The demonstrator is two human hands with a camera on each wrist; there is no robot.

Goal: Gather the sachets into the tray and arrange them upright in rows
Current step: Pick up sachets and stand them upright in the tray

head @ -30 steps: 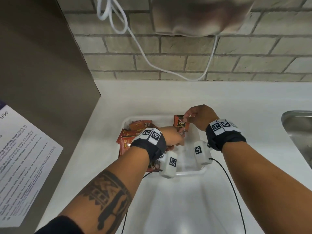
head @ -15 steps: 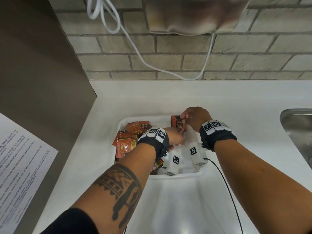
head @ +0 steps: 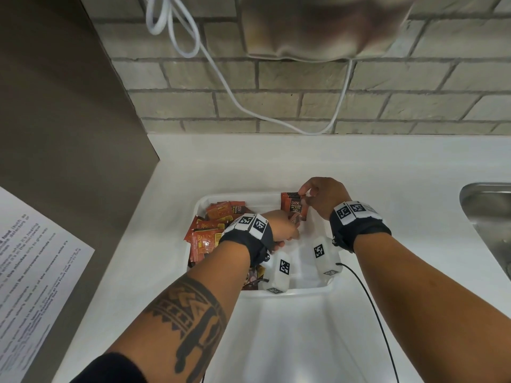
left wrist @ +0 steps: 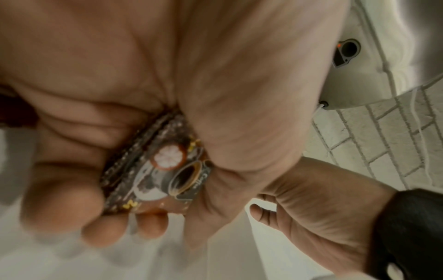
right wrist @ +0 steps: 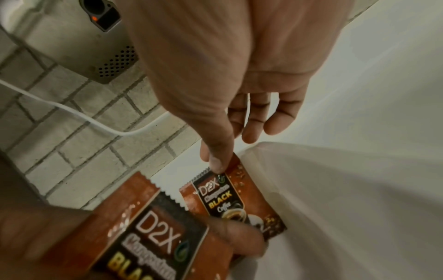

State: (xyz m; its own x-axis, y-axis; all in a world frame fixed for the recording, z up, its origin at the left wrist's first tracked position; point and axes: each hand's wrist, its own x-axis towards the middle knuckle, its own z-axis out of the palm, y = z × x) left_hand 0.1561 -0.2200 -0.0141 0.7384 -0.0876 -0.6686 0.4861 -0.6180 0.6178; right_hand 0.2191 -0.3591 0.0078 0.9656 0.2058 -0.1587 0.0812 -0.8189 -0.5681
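Note:
A white plastic tray [head: 290, 292] stands on the white counter. A loose heap of red-brown sachets [head: 206, 233] fills its left side. In the far right corner a few D2X coffee sachets [head: 293, 207] stand upright; my right hand [head: 305, 194] pinches their top edge. The right wrist view shows my thumb and a finger of that hand [right wrist: 215, 163] on the front upright sachet [right wrist: 230, 199]. Just left of them my left hand [head: 289, 226] grips a small stack of sachets [left wrist: 167, 170], which shows blurred in the foreground [right wrist: 153, 242] of the right wrist view.
A steel sink [head: 486, 217] lies at the right. A brown cabinet side [head: 69, 134] with a paper notice [head: 36, 258] closes off the left. On the brick wall behind, a mounted appliance [head: 318, 26] trails a white cable [head: 276, 117]. A black wire [head: 367, 305] hangs from my right wrist.
Both hands have stayed at the tray's far right corner with their sachets. Only the head view has shifted slightly.

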